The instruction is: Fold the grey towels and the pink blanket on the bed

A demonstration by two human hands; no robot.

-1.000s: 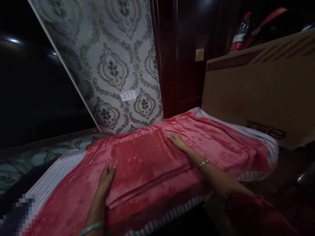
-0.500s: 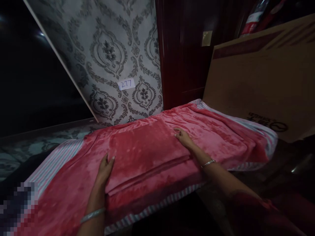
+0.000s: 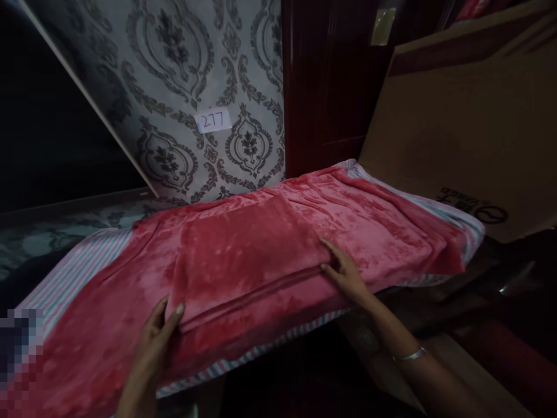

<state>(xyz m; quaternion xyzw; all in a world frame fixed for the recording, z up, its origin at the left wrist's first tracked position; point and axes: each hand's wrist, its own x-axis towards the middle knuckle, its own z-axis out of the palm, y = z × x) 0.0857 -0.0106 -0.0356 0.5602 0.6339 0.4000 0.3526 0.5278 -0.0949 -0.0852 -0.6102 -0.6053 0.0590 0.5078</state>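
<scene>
A red plush blanket (image 3: pixel 248 249), folded into a thick flat rectangle, lies on a wider spread of red plush cloth (image 3: pixel 369 226). My left hand (image 3: pixel 154 331) grips its front left corner, the thumb on the near face and the fingers round the left side. At the front right corner, my right hand (image 3: pixel 348 276) has its thumb by the front edge and its fingers along the right side, holding that corner. Some fingertips are hidden by the folds. Striped cloth (image 3: pixel 78 270) shows from under the spread at the left, along the front and at the far right.
Behind the spread stands a patterned wall (image 3: pixel 174 75) with a paper label (image 3: pixel 213 120) reading 277. A dark screen (image 3: pixel 56 128) is at the left, a dark red door panel (image 3: pixel 326 98) at the back, and a large cardboard box (image 3: pixel 461 122) at the right.
My left hand has moved down to the front left corner of the folded blanket. My right hand has come from the far right side to the front right corner. The view has tilted down.
</scene>
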